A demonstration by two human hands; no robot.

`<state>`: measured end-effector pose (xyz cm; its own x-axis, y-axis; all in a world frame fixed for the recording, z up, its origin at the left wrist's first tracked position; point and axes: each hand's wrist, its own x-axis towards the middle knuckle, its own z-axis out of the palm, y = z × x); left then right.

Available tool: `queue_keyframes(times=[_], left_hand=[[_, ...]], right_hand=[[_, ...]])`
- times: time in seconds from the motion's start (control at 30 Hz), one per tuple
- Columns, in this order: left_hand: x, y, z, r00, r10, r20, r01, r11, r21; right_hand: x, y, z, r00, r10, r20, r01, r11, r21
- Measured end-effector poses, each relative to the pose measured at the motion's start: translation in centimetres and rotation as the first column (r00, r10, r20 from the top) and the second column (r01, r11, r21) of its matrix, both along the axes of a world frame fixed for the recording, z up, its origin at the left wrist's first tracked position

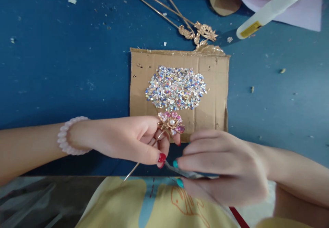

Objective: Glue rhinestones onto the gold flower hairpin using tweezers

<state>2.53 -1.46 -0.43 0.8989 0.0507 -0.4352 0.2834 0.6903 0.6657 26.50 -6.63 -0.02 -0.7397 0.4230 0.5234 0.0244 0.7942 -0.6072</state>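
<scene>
My left hand (133,139), a pale beaded bracelet at its wrist, is closed around a gold hairpin (161,135). The hairpin's flower head (171,122), pink with a white pearl at its centre, faces up above my fingers, and its thin stem slants down past my thumb. In my right hand (223,168) is a pair of grey metal tweezers (189,174), gripped between thumb and fingers. The tips of the tweezers reach my left thumb and fingertip; whether anything small is pinched there, I cannot make out.
A pile of small multicoloured chips (177,87) lies on a cardboard piece (216,91) beyond my hands. Several gold hairpins (205,31) lie behind it. At the back right are a white bottle with a yellow label (269,12) and a lilac sheet (305,15).
</scene>
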Motion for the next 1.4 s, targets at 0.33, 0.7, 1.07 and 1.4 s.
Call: queue_keyframes(times=[0.33, 0.7, 1.07, 1.4], left_hand=[[0.05, -0.16, 0.04, 0.999, 0.034, 0.0, -0.034, 0.999, -0.014], [0.02, 0.04, 0.13, 1.0, -0.004, -0.031, 0.003, 1.0, -0.012], [0.12, -0.05, 0.47, 0.999, 0.032, -0.021, -0.034, 0.997, -0.068], [0.27, 0.07, 0.64, 0.999, 0.022, -0.027, -0.024, 0.996, -0.084]], right_hand=[[-0.11, -0.25, -0.05, 1.0, -0.016, -0.005, 0.016, 1.0, 0.004], [-0.05, -0.27, 0.1, 0.998, -0.025, 0.054, 0.029, 0.998, -0.059], [-0.12, -0.8, 0.13, 0.997, -0.062, 0.046, 0.067, 0.993, -0.101], [-0.11, -0.61, 0.07, 0.997, -0.043, 0.066, 0.049, 0.994, -0.094]])
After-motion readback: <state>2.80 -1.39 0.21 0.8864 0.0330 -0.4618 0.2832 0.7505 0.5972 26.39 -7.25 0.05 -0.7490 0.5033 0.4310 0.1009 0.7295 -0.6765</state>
